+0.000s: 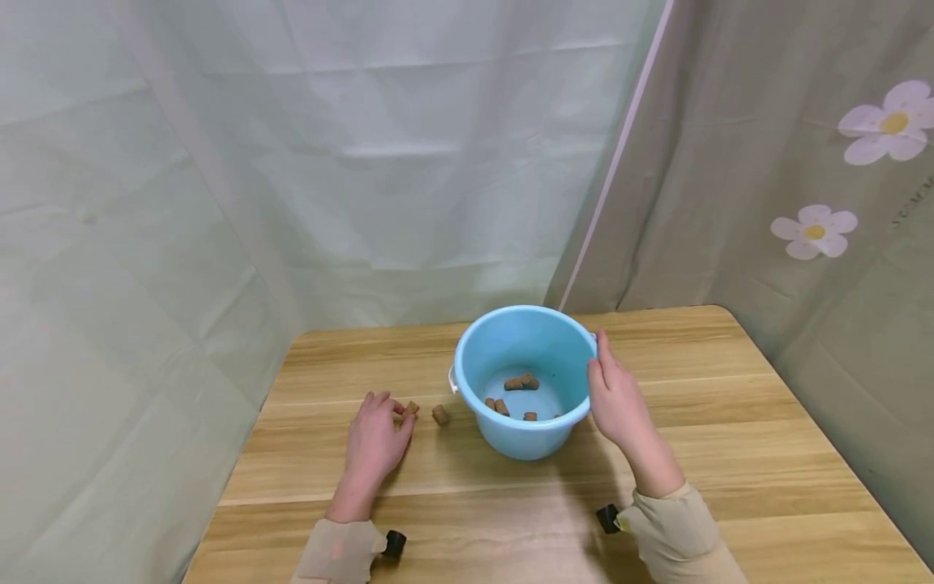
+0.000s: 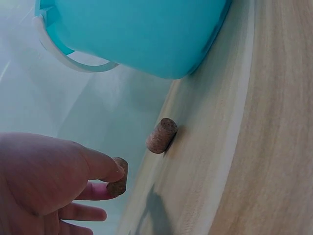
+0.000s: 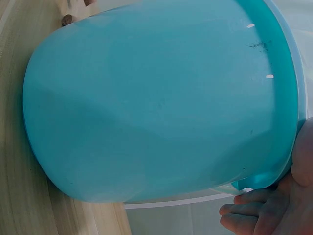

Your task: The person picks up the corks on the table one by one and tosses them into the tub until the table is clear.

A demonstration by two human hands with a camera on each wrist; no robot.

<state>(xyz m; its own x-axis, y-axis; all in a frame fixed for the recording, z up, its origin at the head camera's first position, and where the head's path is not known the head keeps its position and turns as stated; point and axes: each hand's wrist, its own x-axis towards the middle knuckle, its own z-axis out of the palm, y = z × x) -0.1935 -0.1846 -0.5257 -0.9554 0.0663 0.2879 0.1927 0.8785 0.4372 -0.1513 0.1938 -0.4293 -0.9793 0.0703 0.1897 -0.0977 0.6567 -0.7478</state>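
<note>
In my left hand (image 1: 375, 438) a small brown cork (image 2: 118, 177) is pinched between thumb and index finger, above the table left of the bucket. A second cork (image 1: 440, 414) lies on the wood between that hand and the bucket. The light blue bucket (image 1: 527, 442) stands upright with its white handle (image 2: 73, 61) hanging at the side. My right hand (image 1: 620, 401) grips the bucket's rim on the right, its fingers beneath the lip in the right wrist view. Several corks (image 1: 521, 382) lie loose on the bucket's floor, some partly hidden by its near wall.
The wooden table (image 1: 730, 454) has a pale curtain (image 1: 438, 162) behind its far edge and a grey flowered curtain (image 1: 730, 162) at the right. Black cameras (image 1: 394, 544) are strapped at both wrists, close over the tabletop.
</note>
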